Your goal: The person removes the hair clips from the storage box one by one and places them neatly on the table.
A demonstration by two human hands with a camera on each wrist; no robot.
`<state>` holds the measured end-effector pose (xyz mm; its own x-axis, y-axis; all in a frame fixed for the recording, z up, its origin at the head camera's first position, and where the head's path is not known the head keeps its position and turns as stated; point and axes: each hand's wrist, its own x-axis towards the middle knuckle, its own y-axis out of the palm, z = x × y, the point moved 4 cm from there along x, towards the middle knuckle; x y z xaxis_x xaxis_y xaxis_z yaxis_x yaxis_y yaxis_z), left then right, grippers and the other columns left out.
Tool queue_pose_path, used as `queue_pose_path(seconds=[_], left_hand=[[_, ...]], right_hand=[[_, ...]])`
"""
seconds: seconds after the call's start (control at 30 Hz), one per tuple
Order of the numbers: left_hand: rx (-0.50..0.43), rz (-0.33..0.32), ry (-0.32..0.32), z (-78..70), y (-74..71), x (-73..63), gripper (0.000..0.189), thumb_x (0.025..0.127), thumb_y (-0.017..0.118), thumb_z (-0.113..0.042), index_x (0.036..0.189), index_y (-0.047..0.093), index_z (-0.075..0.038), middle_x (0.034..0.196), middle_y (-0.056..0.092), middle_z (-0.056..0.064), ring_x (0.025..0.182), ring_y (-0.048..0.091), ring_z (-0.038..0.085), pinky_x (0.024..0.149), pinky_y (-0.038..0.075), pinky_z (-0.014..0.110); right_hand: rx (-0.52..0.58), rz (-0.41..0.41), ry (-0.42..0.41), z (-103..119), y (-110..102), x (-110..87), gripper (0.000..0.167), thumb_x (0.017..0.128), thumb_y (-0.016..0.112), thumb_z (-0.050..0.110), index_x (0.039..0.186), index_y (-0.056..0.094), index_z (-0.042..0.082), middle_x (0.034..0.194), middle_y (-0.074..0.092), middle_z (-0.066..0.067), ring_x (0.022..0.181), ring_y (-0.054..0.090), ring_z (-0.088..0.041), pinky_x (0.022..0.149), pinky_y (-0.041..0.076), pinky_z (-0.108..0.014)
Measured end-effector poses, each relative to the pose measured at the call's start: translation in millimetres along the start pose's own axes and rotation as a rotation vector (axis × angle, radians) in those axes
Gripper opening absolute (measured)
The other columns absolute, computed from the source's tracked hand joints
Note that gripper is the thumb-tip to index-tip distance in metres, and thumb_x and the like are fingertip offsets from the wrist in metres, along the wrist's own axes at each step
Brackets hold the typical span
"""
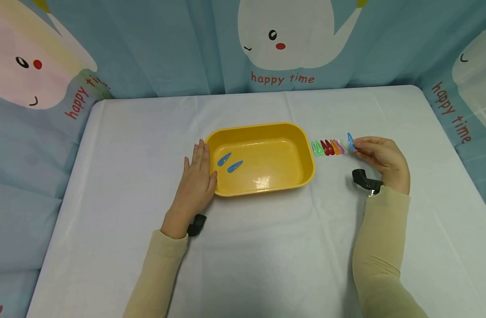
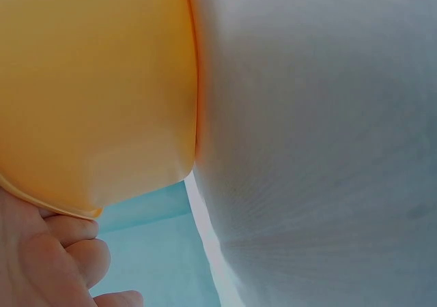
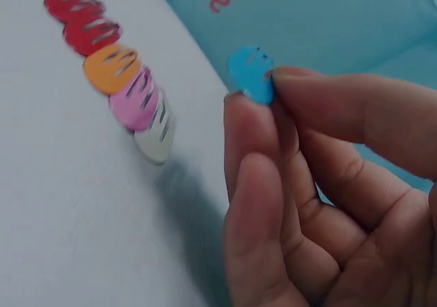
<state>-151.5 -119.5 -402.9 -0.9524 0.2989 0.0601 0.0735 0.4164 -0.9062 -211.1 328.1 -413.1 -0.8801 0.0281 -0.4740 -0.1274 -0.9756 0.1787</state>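
Between the thumb and fingers of my right hand (image 1: 382, 157), a blue snap hair clip (image 3: 251, 74) is pinched above the table. Left of it lies a row of hair clips, running from green (image 1: 317, 149) through red (image 1: 327, 147), orange (image 3: 111, 68) and pink (image 3: 134, 102) to a white clip (image 3: 156, 138) at the near end. My left hand (image 1: 195, 179) rests with straight fingers along the left rim of a yellow tray (image 1: 266, 190). Inside the tray, toward its left end, lie two blue hair clips (image 1: 235, 166).
A white cloth (image 1: 266, 256) covers the table. Behind and beside it hangs a blue curtain (image 1: 167, 48) with whale prints and red lettering. Each wrist carries a small black camera (image 1: 366, 181).
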Motion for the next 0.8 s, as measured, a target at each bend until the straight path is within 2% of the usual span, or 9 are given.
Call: queue_pose_path(seconds=[0.33, 0.47, 0.63, 0.8], left_hand=[[-0.009, -0.008, 0.003, 0.0, 0.5, 0.0, 0.063, 0.099, 0.037, -0.019, 0.148, 0.007, 0.007, 0.157, -0.002, 0.016, 0.143, 0.002, 0.031, 0.111, 0.006, 0.055], [-0.007, -0.007, 0.004, -0.6, 0.4, 0.4, 0.063, 0.099, 0.038, -0.018, 0.148, 0.006, 0.007, 0.156, -0.001, 0.017, 0.143, 0.003, 0.032, 0.111, 0.006, 0.055], [-0.007, -0.002, 0.001, -0.9, 0.0, 0.5, 0.063, 0.1, 0.038, -0.018, 0.148, 0.005, 0.007, 0.156, -0.003, 0.017, 0.143, 0.002, 0.032, 0.111, 0.005, 0.055], [-0.003, -0.002, -0.001, -1.0, -0.1, 0.2, 0.063, 0.1, 0.037, -0.019, 0.148, 0.005, 0.007, 0.156, -0.003, 0.017, 0.143, 0.002, 0.032, 0.111, 0.005, 0.055]], right_hand=[[-0.378, -0.124, -0.043, -2.7, -2.0, 6.7, 0.03, 0.09, 0.062, 0.008, 0.067, 0.073, 0.024, 0.073, 0.066, 0.01, 0.067, 0.064, -0.003, 0.067, 0.052, -0.018], [-0.483, -0.161, -0.077, -2.4, 0.0, 8.3, 0.033, 0.09, 0.063, 0.008, 0.064, 0.069, 0.027, 0.07, 0.064, 0.013, 0.065, 0.063, -0.001, 0.065, 0.052, -0.017], [-0.555, -0.2, -0.107, -1.0, 3.6, 9.1, 0.028, 0.089, 0.064, 0.007, 0.067, 0.07, 0.023, 0.068, 0.062, 0.013, 0.063, 0.062, -0.001, 0.063, 0.052, -0.016], [-0.658, -0.247, -0.121, -0.1, 7.0, 8.8, 0.009, 0.088, 0.066, 0.011, 0.084, 0.074, 0.008, 0.067, 0.061, 0.014, 0.061, 0.059, -0.002, 0.061, 0.051, -0.016]])
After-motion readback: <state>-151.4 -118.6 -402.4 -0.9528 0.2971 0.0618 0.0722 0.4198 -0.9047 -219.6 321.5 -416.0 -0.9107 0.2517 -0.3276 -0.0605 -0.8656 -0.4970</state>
